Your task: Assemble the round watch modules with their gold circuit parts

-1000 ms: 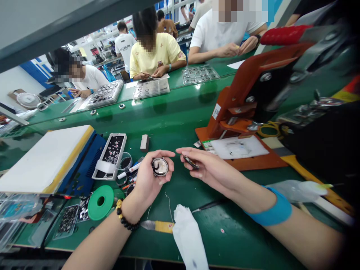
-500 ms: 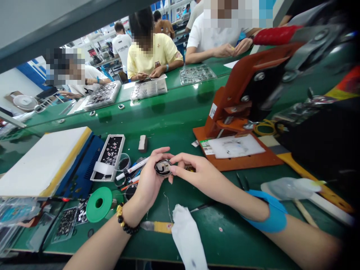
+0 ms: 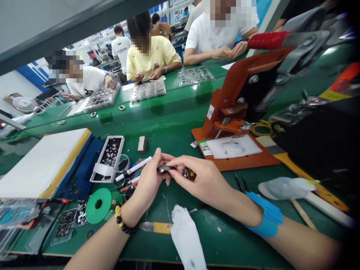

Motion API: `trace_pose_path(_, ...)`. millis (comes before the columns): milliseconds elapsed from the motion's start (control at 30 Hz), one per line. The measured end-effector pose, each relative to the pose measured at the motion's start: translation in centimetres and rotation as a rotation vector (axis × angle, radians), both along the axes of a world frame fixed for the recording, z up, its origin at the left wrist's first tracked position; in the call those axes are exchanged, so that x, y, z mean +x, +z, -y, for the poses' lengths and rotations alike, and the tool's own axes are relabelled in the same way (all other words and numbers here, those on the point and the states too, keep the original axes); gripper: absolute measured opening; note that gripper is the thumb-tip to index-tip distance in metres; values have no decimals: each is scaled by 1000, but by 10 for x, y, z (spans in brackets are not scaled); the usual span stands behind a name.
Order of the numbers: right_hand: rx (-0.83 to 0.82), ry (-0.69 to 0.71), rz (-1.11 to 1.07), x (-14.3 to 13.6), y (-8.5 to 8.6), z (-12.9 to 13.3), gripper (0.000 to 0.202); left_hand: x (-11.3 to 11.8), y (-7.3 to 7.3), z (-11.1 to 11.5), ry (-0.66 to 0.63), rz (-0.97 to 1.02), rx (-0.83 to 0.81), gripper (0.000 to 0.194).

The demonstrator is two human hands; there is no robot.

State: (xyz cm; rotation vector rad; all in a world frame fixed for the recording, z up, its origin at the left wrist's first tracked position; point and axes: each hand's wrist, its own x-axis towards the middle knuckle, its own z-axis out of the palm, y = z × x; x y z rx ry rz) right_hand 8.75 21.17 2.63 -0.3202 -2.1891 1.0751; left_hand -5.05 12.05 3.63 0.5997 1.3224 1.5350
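My left hand (image 3: 150, 178) is closed around a small round dark case (image 3: 165, 169), like a watch case, in the middle of the view. Now its thin edge faces me, with a tiny pale, red-centred spot at its left end. The thumb and forefinger of my right hand (image 3: 201, 174) pinch the case's right side. Framed by the curled right hand is a dark amber object with a yellow label (image 3: 189, 173); whether it is gripped or lies behind cannot be made out. Below the hands lie a white cloth-like wrap (image 3: 187, 236) and a yellow-banded tool (image 3: 161, 227).
An orange hand press (image 3: 236, 108) stands at right, near a squeeze bottle (image 3: 287, 187). At left are a white parts tray (image 3: 121, 150), pens (image 3: 137, 167), a green spool (image 3: 98, 205) and a blue box (image 3: 94, 157). Co-workers sit across the bench (image 3: 157, 123).
The round case has been turned from showing its open inner face to edge-on. My right hand has shifted slightly, showing more of the amber object. A co-worker's hand at far left has moved onto a tray.
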Motion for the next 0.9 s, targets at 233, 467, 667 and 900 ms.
trace_pose_path(233,40,29,41,0,1,-1,18,1,4,1,55,-50,-18,51)
trace_pose_path(467,50,36,17,0,2,0,18,0,4,0,76,-68,-26,50)
trace_pose_path(667,63,36,4,-1,2,0,17,1,4,1,79,-96,-25,49)
trace_pose_path(900,24,38,38,1,2,0,17,-1,1,0,50,-65,-17,50)
